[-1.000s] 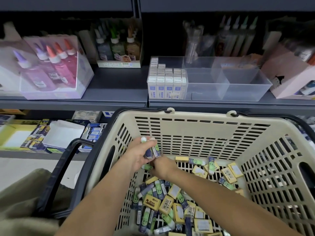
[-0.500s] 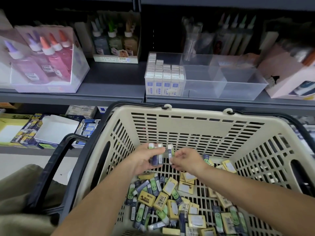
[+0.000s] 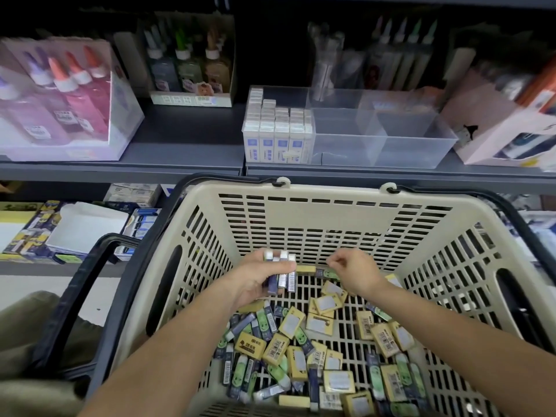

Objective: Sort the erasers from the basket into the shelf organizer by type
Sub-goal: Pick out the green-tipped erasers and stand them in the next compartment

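Navy erasers (image 3: 282, 277) are fanning loosely in the gripping left hand (image 3: 255, 282) and could be spilling into the basket (image 3: 331, 218); the right hand (image 3: 358, 273) is curling, contents I cannot tell.

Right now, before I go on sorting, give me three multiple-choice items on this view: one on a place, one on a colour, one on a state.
1. Where in the clear organizer do the white boxes stand?
A. right compartment
B. left compartment
C. middle compartment

2. What colour are the walls of the basket?
A. red
B. green
C. beige

3. What is the left hand doing?
A. gripping a bundle of erasers
B. resting open, holding nothing
C. closed in a bare fist

Answers:
1 B, the boxes stand packed in rows at the organizer's left end.
2 C, the slotted walls are plainly beige.
3 A, its fingers and thumb wrap several erasers held side by side.
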`<state>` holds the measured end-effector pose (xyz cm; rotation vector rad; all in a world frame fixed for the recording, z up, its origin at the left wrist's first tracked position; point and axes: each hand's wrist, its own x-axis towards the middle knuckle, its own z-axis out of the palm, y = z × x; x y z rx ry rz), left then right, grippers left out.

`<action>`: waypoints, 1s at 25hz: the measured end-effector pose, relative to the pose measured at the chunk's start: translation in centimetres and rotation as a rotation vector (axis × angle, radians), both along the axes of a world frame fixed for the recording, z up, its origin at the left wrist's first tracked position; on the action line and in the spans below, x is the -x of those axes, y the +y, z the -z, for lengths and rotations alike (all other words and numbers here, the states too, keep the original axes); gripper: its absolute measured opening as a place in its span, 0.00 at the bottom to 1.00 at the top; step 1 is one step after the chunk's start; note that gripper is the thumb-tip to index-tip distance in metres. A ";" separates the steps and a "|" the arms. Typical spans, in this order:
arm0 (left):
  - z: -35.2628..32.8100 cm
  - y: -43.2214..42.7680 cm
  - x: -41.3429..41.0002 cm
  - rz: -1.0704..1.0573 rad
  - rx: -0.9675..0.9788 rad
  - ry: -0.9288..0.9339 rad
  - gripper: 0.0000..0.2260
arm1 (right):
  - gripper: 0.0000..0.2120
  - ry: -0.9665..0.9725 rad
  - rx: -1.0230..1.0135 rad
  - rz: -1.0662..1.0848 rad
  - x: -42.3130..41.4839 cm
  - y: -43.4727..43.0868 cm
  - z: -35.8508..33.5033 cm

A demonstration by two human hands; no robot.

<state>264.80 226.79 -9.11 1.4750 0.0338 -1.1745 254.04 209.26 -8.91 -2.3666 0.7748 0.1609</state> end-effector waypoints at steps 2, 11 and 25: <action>0.1 0.3 -0.3 0.003 -0.007 -0.005 0.10 | 0.09 0.086 0.172 -0.091 0.7 -1.0 1.3; -0.1 0.2 -0.5 -0.022 -0.007 -0.021 0.13 | 0.13 0.256 0.398 -0.246 0.8 -0.1 4.1; -5.4 -2.0 0.3 0.041 0.127 -0.308 0.11 | 0.08 -0.205 -0.365 -0.021 -0.1 -0.2 -8.8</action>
